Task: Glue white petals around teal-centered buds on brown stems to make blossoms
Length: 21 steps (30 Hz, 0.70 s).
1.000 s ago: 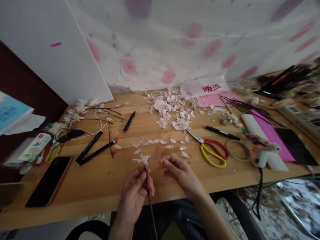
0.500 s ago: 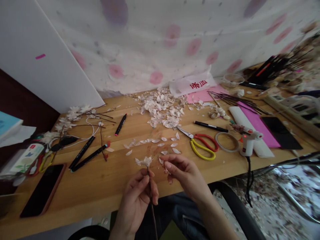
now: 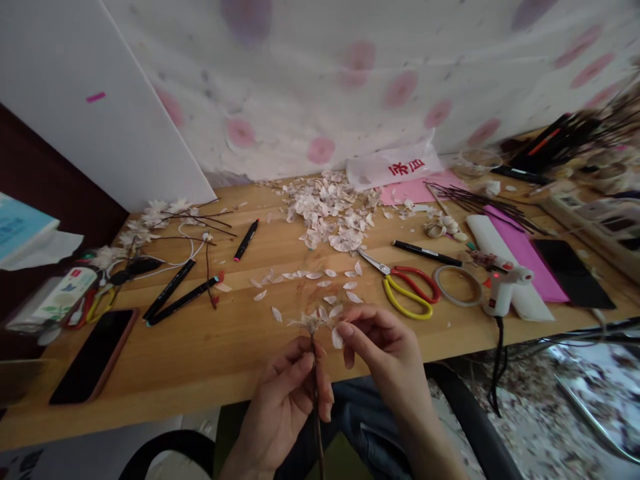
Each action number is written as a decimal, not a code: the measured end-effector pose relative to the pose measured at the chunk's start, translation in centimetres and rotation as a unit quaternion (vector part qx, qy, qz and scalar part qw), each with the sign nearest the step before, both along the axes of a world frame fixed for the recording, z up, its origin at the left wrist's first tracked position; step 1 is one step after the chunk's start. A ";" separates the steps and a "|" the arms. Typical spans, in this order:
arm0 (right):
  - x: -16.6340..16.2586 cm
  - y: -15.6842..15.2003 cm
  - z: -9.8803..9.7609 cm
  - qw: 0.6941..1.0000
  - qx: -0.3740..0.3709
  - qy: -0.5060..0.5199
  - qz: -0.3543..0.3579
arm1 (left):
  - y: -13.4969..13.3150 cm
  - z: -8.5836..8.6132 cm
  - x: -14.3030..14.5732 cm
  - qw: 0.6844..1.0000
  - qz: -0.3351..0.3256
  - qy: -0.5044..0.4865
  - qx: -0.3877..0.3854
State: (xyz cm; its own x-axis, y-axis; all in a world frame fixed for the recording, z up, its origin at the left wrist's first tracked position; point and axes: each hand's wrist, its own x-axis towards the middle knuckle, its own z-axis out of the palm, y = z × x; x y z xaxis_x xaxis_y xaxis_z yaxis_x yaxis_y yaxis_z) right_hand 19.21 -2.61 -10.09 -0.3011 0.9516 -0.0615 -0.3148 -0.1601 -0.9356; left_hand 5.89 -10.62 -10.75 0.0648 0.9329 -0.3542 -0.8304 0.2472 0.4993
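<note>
My left hand [image 3: 290,393] pinches a thin brown stem [image 3: 317,407], which runs down past my palm toward my lap. On the stem's upper end sits a small flower [image 3: 311,323] of pale, whitish petals. Just right of it, my right hand [image 3: 383,347] is closed with thumb and fingertips around a pale petal [image 3: 337,339], close to the flower; whether they touch I cannot tell. Beyond both hands, loose single petals [image 3: 324,283] lie spread in rough rows on the wooden table [image 3: 210,360].
A heap of petals [image 3: 325,207] lies behind the rows. To the right are scissors [image 3: 407,293], a tape roll [image 3: 457,285] and a white glue gun [image 3: 503,290] with a hanging cord. Markers [image 3: 170,290], finished blossoms on twigs [image 3: 145,223] and a phone [image 3: 95,357] lie left.
My left hand has turned the flower and shifted it right, closer to my right hand, which still holds a petal. A loose petal behind the flower has come into sight. The view has shifted slightly.
</note>
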 end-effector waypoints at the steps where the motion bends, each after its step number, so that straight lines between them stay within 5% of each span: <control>1: 0.1 -0.1 0.1 1.000 0.022 -0.004 -0.017 | 0.0 0.0 0.1 1.000 -0.002 -0.004 0.003; 10: 0.0 -0.3 -0.4 0.954 0.256 -0.108 -0.111 | -0.1 0.1 1.1 0.998 -0.021 -0.057 0.027; 21: 0.2 -0.4 -1.6 0.921 0.341 -0.144 -0.121 | 0.1 -0.2 1.7 0.995 -0.037 -0.086 0.041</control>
State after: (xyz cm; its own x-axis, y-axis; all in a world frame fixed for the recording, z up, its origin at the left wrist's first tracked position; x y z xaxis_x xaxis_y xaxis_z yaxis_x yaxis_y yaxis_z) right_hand 19.44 -3.06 -11.72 -0.1401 0.8353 0.5316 0.0131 0.5385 -0.8426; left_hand 7.55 -10.50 -10.90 0.1879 0.9485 -0.2551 -0.8863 0.2757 0.3721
